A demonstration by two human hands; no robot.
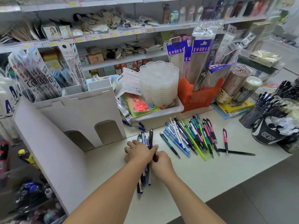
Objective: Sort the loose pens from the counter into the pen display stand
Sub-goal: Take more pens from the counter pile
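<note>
**Both hands close on a bundle of pens at a stationery shop worktop**

A person's two forearms reach forward over the pale worktop [202,172], converging on a bundle of pens [146,160]. The left hand [139,153], a ring on one finger, lies palm down across the bundle with its fingers wrapped over the barrels. The right hand [162,164] meets it from the right, fingers curled about the same pens, thumb tucked against the left hand's knuckles. The pens' tips stick out beyond the hands and their other ends trail back under the left wrist.

Just right of the hands, a loose pile of pens [192,136] in blue, teal, green, pink and black lies fanned on the worktop. Ahead and to the left of the hands stands the white display stand [84,110], with two arched openings at its base. Far right of the hands, a black cup of pens [270,135] bears a white label whose characters are too blurred to read
</note>
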